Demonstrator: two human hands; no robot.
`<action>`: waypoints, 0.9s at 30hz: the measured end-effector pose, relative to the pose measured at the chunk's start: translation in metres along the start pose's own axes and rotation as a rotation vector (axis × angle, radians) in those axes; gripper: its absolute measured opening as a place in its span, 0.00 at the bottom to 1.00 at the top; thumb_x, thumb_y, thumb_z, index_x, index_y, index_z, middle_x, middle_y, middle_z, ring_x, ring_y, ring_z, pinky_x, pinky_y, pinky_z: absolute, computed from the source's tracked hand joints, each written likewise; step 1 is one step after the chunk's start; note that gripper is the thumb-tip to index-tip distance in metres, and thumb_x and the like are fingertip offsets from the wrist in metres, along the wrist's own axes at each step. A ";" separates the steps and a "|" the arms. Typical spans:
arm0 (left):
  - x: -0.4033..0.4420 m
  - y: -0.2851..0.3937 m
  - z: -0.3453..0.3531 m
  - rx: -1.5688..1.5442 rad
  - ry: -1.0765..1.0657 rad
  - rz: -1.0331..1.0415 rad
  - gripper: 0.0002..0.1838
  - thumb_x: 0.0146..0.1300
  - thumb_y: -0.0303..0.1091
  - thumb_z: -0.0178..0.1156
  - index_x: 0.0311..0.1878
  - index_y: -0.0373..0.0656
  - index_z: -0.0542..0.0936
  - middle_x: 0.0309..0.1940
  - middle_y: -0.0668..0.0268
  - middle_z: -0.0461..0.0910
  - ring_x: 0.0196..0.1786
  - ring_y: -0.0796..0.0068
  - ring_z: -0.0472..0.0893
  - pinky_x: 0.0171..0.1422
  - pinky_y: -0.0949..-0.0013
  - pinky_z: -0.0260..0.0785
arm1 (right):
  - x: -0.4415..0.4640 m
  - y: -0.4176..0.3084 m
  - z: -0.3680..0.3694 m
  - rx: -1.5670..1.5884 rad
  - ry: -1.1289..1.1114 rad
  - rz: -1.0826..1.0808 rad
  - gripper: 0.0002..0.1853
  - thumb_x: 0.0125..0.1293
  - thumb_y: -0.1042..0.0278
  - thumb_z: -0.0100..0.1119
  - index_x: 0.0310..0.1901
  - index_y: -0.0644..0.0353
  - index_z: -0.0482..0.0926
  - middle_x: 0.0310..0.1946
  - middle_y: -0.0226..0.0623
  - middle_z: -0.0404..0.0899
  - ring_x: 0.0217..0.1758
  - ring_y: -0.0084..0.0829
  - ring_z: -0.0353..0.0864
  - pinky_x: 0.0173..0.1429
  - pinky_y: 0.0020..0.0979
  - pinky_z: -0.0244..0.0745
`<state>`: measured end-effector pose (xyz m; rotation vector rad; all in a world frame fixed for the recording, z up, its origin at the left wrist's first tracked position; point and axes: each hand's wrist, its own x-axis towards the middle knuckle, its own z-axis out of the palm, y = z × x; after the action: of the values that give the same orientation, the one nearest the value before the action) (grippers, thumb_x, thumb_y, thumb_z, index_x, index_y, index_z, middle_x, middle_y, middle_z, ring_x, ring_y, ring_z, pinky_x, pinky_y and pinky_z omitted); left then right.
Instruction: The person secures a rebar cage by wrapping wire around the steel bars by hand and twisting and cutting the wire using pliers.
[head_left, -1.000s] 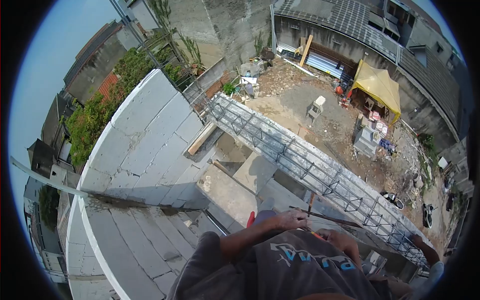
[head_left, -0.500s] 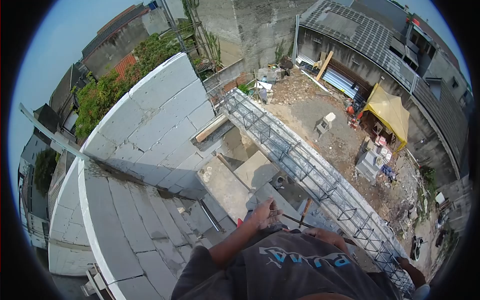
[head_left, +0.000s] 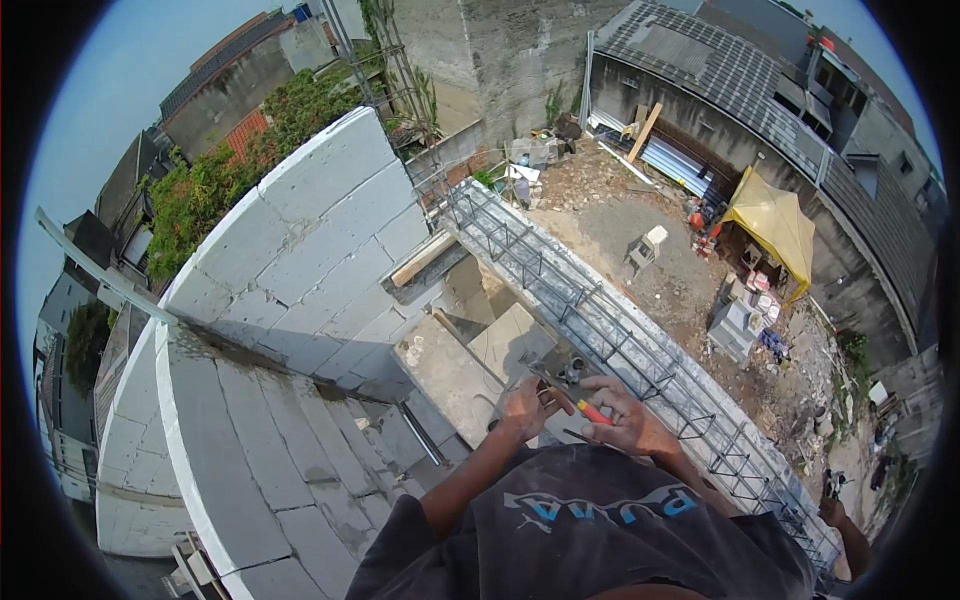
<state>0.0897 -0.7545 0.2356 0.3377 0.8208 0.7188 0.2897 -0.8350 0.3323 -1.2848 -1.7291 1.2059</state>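
My two hands meet in front of my dark shirt. My right hand (head_left: 628, 418) is closed around a tool with a red and yellow handle (head_left: 592, 411); its working end is too small to make out. Just left of it, my left hand (head_left: 526, 408) is closed, its fingers curled at a brown stick-like piece (head_left: 559, 399) that slants toward the tool. A thin dark rod (head_left: 576, 436) shows below the hands, near my shirt. Beneath them lie grey boards (head_left: 512, 340). A long rebar cage (head_left: 610, 345) runs diagonally beside my right hand.
White block walls (head_left: 300, 240) rise to the left, beside a drop. Another person's hand (head_left: 832, 512) is by the cage's lower right end. Far below lies a yard with rubble, a yellow canopy (head_left: 770, 220) and a pale chair (head_left: 648, 246). A metal pipe (head_left: 422, 433) lies lower left.
My right hand has come up from my waist with the red and yellow tool, beside my left hand. My left fingers have curled in. The other person's hand has moved up slightly.
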 end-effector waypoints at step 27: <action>-0.017 -0.015 -0.245 0.474 0.698 -0.090 0.08 0.66 0.29 0.56 0.46 0.44 0.79 0.29 0.68 0.76 0.30 0.77 0.79 0.29 0.72 0.76 | 0.015 0.058 0.019 0.572 0.335 0.352 0.09 0.62 0.75 0.63 0.41 0.60 0.73 0.31 0.28 0.73 0.27 0.19 0.73 0.32 0.25 0.71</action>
<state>-0.0980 -0.7764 0.0783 0.4773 1.6697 0.5491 0.2888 -0.8208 0.2708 -1.3553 -0.8514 1.4436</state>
